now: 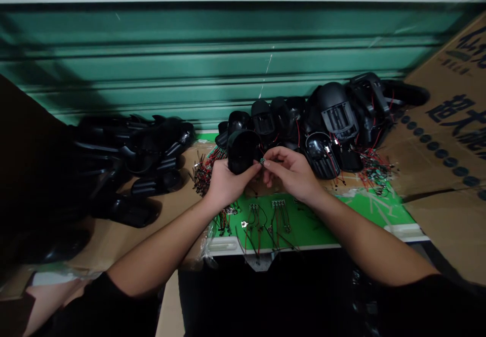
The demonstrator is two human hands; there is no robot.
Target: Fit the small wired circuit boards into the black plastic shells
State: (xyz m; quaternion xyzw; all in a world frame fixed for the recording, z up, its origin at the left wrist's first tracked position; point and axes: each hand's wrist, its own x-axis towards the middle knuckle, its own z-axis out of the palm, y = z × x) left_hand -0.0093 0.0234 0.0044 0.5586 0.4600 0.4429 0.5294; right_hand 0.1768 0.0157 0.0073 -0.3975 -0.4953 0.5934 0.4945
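Black housing (241, 144) sits in the curled left hand (227, 184), right hand (293, 176) pinching a small board (261, 161) beside it, apparently unfitted; wired boards (278, 204) lie loose on the surface (317, 233)

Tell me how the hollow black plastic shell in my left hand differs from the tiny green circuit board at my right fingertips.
Size: the hollow black plastic shell is far larger than the tiny green circuit board.
Colour: the shell is black; the board shows green.
Hold: your left hand wraps the shell's side, while your right hand pinches the board.
Shared: both are in hand, close together.
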